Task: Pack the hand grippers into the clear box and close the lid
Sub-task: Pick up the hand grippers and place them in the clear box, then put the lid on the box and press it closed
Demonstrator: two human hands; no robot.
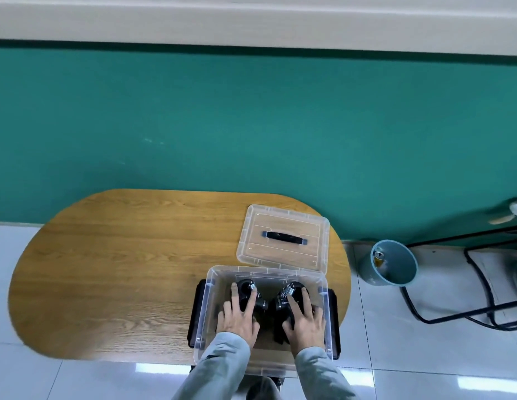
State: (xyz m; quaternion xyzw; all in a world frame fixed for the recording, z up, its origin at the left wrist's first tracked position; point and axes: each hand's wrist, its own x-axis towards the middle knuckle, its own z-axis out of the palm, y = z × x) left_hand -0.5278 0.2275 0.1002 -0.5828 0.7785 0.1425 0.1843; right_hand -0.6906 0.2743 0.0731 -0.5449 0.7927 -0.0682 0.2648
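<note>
Box (207, 307): open, at table's near edge.
Grippers: both inside box, left one (247, 297), right one (286, 297).
Left hand (237, 319): fingers spread flat on left gripper.
Right hand (305, 320): same on right gripper.
Lid (283, 236): off, just behind box.
Left: release, fit lid.

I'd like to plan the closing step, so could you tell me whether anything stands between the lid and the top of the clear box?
Yes: both hands, left hand and right hand, reach into the clear box, resting on the hand grippers. The lid lies behind on the table.
</note>
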